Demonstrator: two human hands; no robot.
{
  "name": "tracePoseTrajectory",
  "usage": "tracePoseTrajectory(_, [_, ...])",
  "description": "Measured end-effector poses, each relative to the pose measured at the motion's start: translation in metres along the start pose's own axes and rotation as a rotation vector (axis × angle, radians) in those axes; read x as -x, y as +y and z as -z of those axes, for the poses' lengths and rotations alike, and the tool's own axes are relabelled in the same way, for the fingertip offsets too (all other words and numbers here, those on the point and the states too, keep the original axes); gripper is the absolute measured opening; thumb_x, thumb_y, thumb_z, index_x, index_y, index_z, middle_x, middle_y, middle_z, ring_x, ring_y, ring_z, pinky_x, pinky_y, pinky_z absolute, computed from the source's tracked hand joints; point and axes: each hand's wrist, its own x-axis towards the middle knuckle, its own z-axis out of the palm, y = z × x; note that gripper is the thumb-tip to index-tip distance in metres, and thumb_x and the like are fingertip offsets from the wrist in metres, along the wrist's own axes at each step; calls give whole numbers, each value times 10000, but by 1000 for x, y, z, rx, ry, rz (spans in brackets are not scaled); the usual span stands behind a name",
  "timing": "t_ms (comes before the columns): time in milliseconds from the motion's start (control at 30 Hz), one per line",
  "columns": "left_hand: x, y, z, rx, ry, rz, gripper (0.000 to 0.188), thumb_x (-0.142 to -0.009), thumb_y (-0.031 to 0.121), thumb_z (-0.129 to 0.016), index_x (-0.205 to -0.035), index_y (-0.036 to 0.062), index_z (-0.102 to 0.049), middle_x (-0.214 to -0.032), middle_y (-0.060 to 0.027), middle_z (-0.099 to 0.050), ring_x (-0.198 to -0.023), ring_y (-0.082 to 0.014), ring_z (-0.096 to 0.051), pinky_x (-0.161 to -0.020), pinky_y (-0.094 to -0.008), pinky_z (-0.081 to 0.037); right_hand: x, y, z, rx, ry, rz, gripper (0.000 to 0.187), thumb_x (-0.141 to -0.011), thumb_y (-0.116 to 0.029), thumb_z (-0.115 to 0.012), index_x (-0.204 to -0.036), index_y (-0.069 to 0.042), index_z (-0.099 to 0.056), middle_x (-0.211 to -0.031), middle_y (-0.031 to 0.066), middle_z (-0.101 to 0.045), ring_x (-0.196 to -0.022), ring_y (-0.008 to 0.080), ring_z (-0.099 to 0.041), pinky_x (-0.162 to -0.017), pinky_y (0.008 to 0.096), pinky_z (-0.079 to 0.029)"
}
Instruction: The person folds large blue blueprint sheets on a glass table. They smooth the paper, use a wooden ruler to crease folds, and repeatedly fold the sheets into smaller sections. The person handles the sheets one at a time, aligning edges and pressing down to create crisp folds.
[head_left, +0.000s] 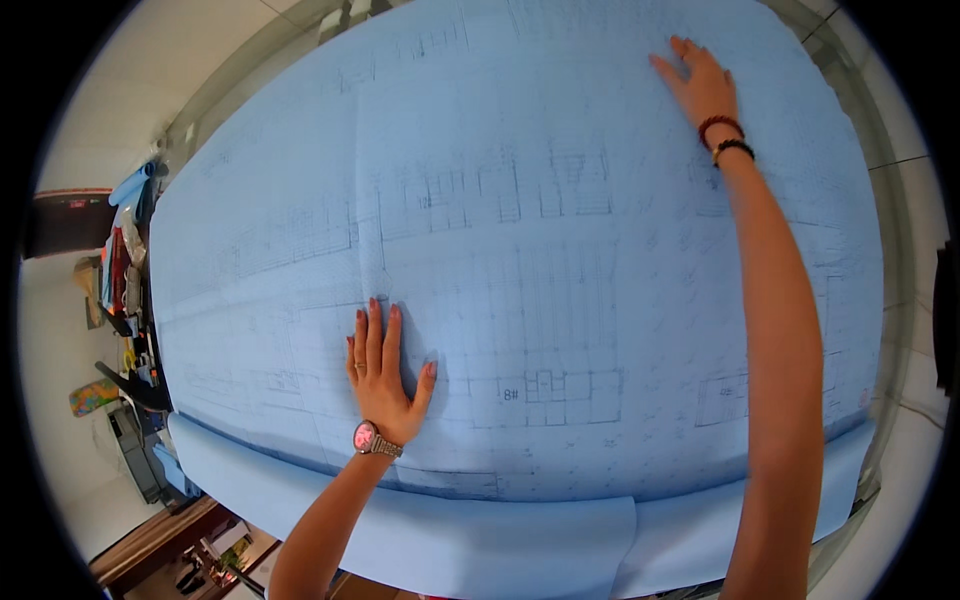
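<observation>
A large light-blue sheet (pixel 450 290) printed with thin-lined plan drawings covers most of the table. My left hand (pixel 378 375) lies flat on it, left of the middle, fingers spread and pointing away from me. A watch and a ring are on that hand and wrist. Stretched far to the upper right, my right hand (pixel 700 80) rests on the sheet near its far edge, fingers apart and slightly bent, holding nothing. Two beaded bracelets (pixel 727 137) circle the right wrist. Along the near edge, the blue paper (pixel 480 535) curls over in a broad roll or fold.
A glass table edge (pixel 230 85) shows beyond the sheet at the upper left. Assorted bags and supplies (pixel 125 270) crowd the left side, with a grey box-like device (pixel 135 450) below them. Lower left stands a wooden piece of furniture (pixel 170 545). Pale floor tiles (pixel 905 200) lie at right.
</observation>
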Motion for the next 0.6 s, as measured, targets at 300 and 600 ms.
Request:
tracePoseTrajectory(300, [-1, 6, 0, 65, 24, 20, 678, -908, 421, -547, -1488, 102, -402, -1576, -153, -304, -1472, -357, -225, -1174, -548, -148, 3, 0, 7, -3, 16, -33, 640, -938, -594, -494, -1358, -119, -578, -1446, 97, -509, -1370, 285, -409, -1154, 464, -283])
tracePoseTrajectory(600, [-2, 6, 6, 106, 36, 21, 669, -903, 404, -560, -1487, 113, -409, -1580, -138, -302, -1476, -341, -223, -1180, -536, -145, 1, 1, 9, 3, 34, -5, 620, -935, -572, -521, -1321, -95, -609, -1400, 111, -552, -1333, 305, -445, -1098, 436, -361])
